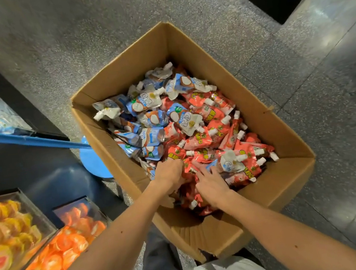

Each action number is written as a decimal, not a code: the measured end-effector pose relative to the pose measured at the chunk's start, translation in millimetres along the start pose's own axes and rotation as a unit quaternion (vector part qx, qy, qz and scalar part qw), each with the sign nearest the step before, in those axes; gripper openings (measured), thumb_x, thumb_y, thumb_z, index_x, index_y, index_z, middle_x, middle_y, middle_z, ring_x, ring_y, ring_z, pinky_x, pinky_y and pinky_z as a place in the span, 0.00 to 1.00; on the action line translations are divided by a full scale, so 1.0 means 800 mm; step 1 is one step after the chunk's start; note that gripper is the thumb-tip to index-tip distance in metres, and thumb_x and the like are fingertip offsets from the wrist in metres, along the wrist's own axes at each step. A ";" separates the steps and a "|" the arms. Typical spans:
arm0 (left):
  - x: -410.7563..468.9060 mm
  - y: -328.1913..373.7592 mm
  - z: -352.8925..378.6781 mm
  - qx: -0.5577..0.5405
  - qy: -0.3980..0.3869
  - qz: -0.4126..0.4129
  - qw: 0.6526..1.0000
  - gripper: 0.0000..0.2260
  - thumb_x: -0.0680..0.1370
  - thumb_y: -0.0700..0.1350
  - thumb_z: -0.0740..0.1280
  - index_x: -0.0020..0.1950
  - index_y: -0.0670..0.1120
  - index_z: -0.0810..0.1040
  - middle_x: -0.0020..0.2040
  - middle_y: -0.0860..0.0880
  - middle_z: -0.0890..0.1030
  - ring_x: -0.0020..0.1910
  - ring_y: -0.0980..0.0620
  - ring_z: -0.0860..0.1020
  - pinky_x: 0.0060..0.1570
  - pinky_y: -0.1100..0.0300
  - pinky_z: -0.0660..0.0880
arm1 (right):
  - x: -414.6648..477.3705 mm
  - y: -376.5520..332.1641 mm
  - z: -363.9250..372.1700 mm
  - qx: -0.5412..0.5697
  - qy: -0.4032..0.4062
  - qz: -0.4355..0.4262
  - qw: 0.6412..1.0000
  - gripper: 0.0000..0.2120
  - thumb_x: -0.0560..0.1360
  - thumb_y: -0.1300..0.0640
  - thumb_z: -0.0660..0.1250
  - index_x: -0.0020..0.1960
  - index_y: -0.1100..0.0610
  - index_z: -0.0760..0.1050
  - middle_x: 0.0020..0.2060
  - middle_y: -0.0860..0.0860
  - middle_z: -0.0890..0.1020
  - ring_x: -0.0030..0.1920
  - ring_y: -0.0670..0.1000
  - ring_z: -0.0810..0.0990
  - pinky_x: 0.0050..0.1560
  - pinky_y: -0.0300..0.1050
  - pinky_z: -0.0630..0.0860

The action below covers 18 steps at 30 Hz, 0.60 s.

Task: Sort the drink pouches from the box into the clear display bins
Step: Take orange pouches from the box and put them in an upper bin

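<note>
**Both hands placed among the pouches at the box's near edge**

The cardboard box (133,73) is stood on the speckled floor (70,35). Blue-and-white pouches (144,103) are heaped toward its far-left corner, and red pouches (214,112) toward its right wall and near edge. The left hand (169,174) is curled into the red pouches, gripping them. The right hand (212,184) is laid just beside it, fingers spread flat on the pile. Clear bins (38,210) of orange and yellow packs are seen at the left.
</note>
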State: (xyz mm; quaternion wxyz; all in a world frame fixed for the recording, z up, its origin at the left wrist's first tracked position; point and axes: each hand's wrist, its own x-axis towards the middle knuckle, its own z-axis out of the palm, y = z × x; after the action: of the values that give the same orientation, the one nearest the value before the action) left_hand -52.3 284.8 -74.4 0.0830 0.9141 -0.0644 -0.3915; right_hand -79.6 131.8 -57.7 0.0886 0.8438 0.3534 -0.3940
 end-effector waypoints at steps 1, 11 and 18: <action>0.001 -0.002 -0.004 0.011 0.022 0.012 1.000 0.14 0.78 0.57 0.68 0.48 0.45 0.76 0.51 0.44 0.80 0.54 0.41 0.79 0.51 0.49 0.73 | 0.001 0.001 -0.001 0.012 0.006 -0.004 1.000 0.11 0.77 0.63 0.66 0.58 0.59 0.80 0.77 0.59 0.62 0.79 0.59 0.38 0.72 0.65 0.54; 0.039 0.017 -0.042 0.072 0.030 0.154 0.985 0.16 0.77 0.45 0.67 0.65 0.46 0.78 0.79 0.46 0.60 0.74 0.44 0.62 0.65 0.47 0.70 | -0.021 0.019 -0.007 0.050 0.043 0.018 0.998 0.10 0.74 0.68 0.67 0.55 0.64 0.78 0.71 0.62 0.62 0.68 0.61 0.66 0.65 0.58 0.64; 0.063 0.061 -0.077 0.361 0.079 0.268 0.890 0.09 0.81 0.43 0.63 0.53 0.48 0.83 0.80 0.45 0.55 0.76 0.42 0.58 0.69 0.47 0.63 | -0.029 0.035 0.000 0.012 0.021 0.006 1.000 0.11 0.76 0.68 0.65 0.57 0.62 0.78 0.60 0.59 0.73 0.63 0.61 0.65 0.63 0.54 0.67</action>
State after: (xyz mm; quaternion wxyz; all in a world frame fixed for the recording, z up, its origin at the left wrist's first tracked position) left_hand 24.3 234.3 -58.1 -0.1460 0.8567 -0.4375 -0.2309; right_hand -71.2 98.6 -44.3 0.0732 0.8553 0.3451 -0.3796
